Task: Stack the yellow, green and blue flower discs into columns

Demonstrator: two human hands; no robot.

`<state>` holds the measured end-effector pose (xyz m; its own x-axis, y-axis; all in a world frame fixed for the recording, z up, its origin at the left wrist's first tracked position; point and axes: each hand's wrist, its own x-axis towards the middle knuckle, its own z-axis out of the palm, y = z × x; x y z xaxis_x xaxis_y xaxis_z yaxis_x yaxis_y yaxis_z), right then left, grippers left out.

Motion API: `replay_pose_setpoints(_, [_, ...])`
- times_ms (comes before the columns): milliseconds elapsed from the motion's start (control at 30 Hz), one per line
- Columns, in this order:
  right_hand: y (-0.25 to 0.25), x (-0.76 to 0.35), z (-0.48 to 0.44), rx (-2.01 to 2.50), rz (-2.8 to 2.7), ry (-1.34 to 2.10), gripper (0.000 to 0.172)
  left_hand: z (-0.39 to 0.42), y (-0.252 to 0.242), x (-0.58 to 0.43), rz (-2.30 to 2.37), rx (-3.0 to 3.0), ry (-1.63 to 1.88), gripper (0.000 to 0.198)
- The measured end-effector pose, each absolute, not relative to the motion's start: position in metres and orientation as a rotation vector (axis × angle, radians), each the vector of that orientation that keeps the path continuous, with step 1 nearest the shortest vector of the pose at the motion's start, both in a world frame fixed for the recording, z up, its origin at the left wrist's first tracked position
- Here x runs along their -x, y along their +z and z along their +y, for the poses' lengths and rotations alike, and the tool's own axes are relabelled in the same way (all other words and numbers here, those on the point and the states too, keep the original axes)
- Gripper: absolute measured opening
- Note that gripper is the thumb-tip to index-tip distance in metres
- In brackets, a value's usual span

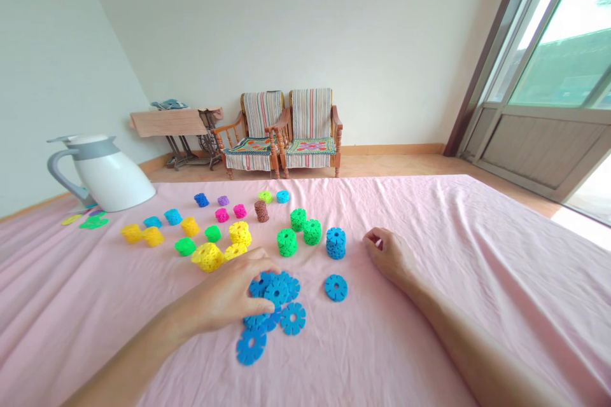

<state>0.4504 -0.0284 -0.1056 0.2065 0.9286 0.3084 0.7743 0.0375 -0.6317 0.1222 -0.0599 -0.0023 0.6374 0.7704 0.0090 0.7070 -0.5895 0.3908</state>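
My left hand (238, 289) reaches over a loose pile of blue notched plastic discs (277, 292), thumb and fingers apart around its left side. Some discs are partly hidden under the hand; I cannot tell whether it touches them. My right hand (389, 254) rests on the pink cloth with its fingers loosely curled and nothing visible in them. Just left of it stands an upright stack of blue discs (336, 244). A separate blue disc (337, 288) lies flat in front of that stack.
Green stacks (312, 232), yellow stacks (239, 234) and a brown stack (261, 211) stand behind the pile. Smaller coloured stacks spread to the back left. A white jug (112, 175) stands at the far left, beside loose green discs (94, 222). Pink cloth (405, 203) covers the table.
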Motion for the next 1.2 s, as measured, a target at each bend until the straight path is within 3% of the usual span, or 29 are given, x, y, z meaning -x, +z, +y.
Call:
replay_pose_setpoints(533, [-0.104,-0.449,-0.03,1.761,-1.598,0.264,0.016,-0.069,-0.002,-0.148,1.272,-2.429,0.359,0.025])
replay_pose_setpoints(1200, [-0.111,-0.451,-0.026,1.744,-1.594,0.25,0.014,-0.057,-0.029,-0.225,0.936,-2.536,0.37,0.021])
